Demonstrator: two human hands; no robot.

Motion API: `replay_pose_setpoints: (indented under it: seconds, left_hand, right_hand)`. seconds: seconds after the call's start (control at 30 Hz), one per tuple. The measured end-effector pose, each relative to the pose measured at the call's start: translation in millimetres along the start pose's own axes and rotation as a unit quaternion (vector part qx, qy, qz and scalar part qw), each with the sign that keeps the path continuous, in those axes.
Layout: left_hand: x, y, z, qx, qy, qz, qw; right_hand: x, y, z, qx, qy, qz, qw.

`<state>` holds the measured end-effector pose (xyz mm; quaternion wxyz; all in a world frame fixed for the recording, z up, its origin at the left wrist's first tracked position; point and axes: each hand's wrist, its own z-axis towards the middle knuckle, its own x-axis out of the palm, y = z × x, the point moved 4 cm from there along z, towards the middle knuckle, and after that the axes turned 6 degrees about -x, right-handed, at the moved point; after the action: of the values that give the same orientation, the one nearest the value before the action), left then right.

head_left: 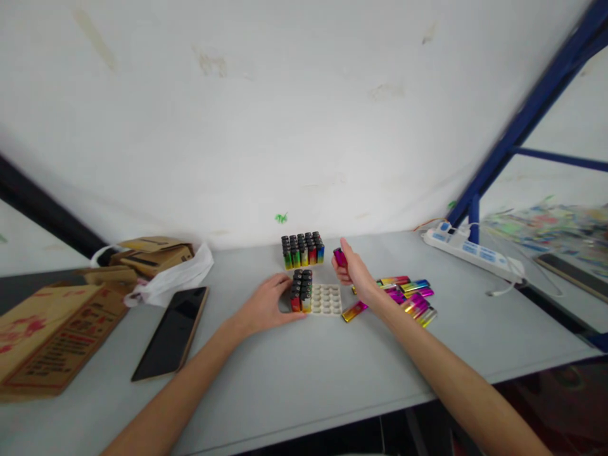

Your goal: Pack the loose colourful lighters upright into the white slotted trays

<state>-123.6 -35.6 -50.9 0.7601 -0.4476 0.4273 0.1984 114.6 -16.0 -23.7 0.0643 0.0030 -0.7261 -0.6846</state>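
My right hand (352,269) is raised above the table, its fingers closed on a magenta lighter (339,256). Around the left end of a white tray with round holes (327,299) curls my left hand (266,305), thumb along the front edge and fingers at the back. Two columns of black-topped lighters (301,291) stand upright in that tray's left part, while the holes to the right show bare. Behind it, a full block of upright lighters (303,249) stands near the wall. Loose shiny lighters (413,301) in pink, gold and blue lie heaped under my right forearm.
A dark tablet or phone (171,332) lies at left, beside a white plastic bag (178,278) and cardboard boxes (57,329). To the right are a white power strip (475,253) with cables and a blue metal frame (513,126). A white wall (304,126) rises behind the table.
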Motion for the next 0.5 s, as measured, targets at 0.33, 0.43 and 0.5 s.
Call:
replay_pose_setpoints:
  seconds: [0.33, 0.43, 0.5]
  left_hand:
    - [0.4, -2.1, -0.3, -0.003, 0.016, 0.021, 1.0]
    - [-0.3, -2.4, -0.7, -0.003, 0.014, 0.022, 1.0]
    - [-0.7, -2.4, -0.9, -0.002, 0.01, 0.023, 1.0]
  right_hand:
    - [3.4, -13.1, -8.3, -0.031, -0.042, -0.013, 0.999]
    - [5.1, -14.4, -8.2, -0.024, -0.05, -0.014, 0.998]
    - [5.9, -15.7, -7.2, -0.019, -0.052, -0.015, 0.998]
